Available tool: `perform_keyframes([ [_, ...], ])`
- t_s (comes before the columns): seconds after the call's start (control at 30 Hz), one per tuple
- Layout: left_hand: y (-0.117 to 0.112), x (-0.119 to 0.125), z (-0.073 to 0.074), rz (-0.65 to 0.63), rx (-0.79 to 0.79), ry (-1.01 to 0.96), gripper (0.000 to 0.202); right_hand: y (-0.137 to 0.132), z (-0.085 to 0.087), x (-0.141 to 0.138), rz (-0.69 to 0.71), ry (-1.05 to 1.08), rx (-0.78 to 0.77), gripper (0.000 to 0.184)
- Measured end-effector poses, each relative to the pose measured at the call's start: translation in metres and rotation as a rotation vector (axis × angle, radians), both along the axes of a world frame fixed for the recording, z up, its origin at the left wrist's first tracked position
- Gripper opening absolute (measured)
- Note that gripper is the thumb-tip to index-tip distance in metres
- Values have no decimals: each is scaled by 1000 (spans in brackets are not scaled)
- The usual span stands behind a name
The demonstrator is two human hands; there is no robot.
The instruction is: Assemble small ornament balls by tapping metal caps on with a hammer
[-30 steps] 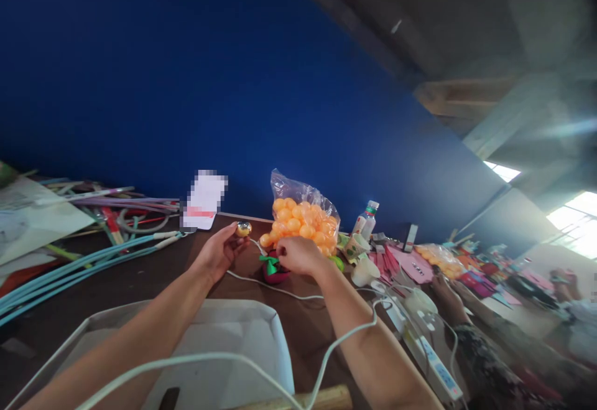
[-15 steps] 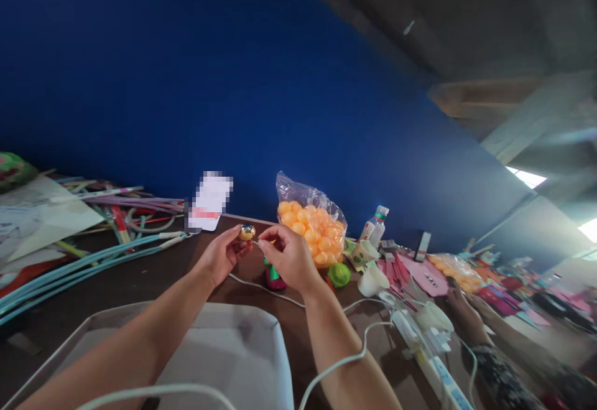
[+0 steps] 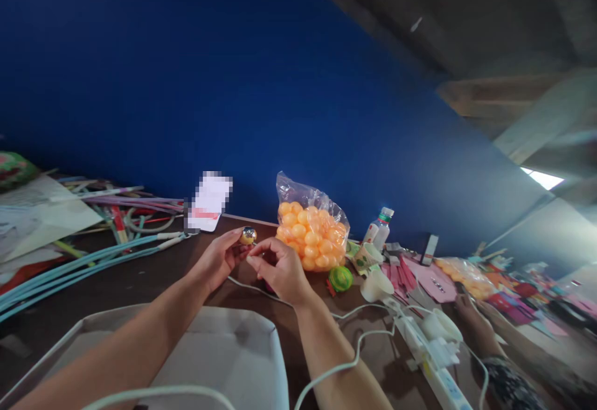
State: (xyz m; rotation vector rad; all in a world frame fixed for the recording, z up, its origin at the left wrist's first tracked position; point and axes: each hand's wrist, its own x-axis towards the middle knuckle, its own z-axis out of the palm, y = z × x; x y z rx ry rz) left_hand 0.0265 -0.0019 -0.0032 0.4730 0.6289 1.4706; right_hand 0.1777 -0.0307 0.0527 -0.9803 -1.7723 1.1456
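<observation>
Between the thumb and fingers of my left hand (image 3: 218,262) is a small shiny gold ball (image 3: 249,235), held above the brown table. My right hand (image 3: 278,271) is beside it, thumb and forefinger pinched together just below the ball. Whatever that pinch holds is too small to make out. A clear bag of orange balls (image 3: 311,236) stands behind my right hand. Close to the bag lies a round green item (image 3: 340,279) with some red at its side. A magenta item under my right hand is mostly hidden.
A pale open box (image 3: 233,351) sits beneath my forearms. White cables run by my right arm to a power strip (image 3: 436,366). Tape rolls (image 3: 377,285), a bottle (image 3: 379,229) and pink sheets stand rightward, near another person's hands (image 3: 473,320). Leftward lie blue rods (image 3: 93,267) and a phone (image 3: 209,205).
My right hand has shifted slightly left and down, its pinch now closer to my left fingers. It covers more of the magenta item. The left hand still holds the gold ball.
</observation>
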Motion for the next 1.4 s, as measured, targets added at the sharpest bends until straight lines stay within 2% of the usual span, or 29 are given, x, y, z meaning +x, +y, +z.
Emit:
perform_keyframes([
  [0.27, -4, -1, 3, -20, 39, 18, 14, 1, -13, -6, 10, 53, -6, 16],
  [0.43, -6, 0, 4, -38, 31, -3, 15, -1, -20, -13, -6, 87, -26, 23],
  [0.57, -5, 1, 4, -15, 33, 9, 16, -1, -25, -14, -6, 74, -13, 19],
  [0.73, -4, 1, 4, 0, 42, 14, 16, -2, -27, -15, 15, 85, 0, 15],
  [1.07, -4, 2, 5, 10, 24, -2, 14, -2, -33, -15, 12, 55, -7, 18],
  [1.4, -5, 2, 7, 0, 4, -25, 16, -4, -29, -17, 9, 47, 5, 15],
])
